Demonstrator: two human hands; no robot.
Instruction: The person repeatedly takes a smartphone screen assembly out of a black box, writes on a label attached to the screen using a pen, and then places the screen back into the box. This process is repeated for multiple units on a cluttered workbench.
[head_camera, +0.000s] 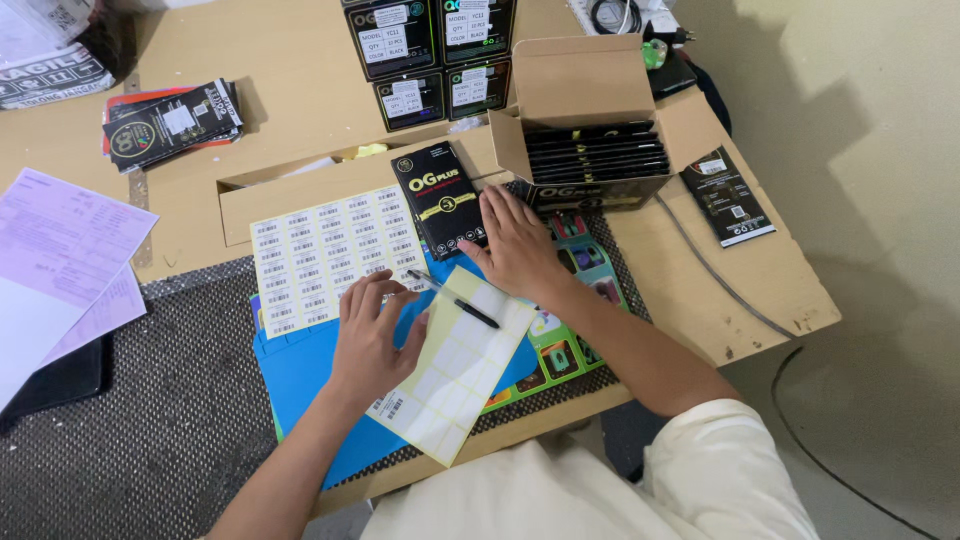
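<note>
Two flat, open hands I watch: left hand (370, 335) presses the label sheet (330, 255), right hand (517, 245) rests on the black packet (440, 198) just beside it. I think the pen (455, 300) between them could roll, or a sticker could go on crooked.

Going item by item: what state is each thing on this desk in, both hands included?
Cardboard box: flaps open, black packs standing inside.
Black pack: flat, sealed, under right fingertips.
Label sheet: flat, mostly full.
Yellowish sheet: nearly all labels peeled off.
Pen: lying loose on that sheet.
Left hand: fingers curled at the sheets' edge, grip unclear.
Right hand: open, flat.
</note>
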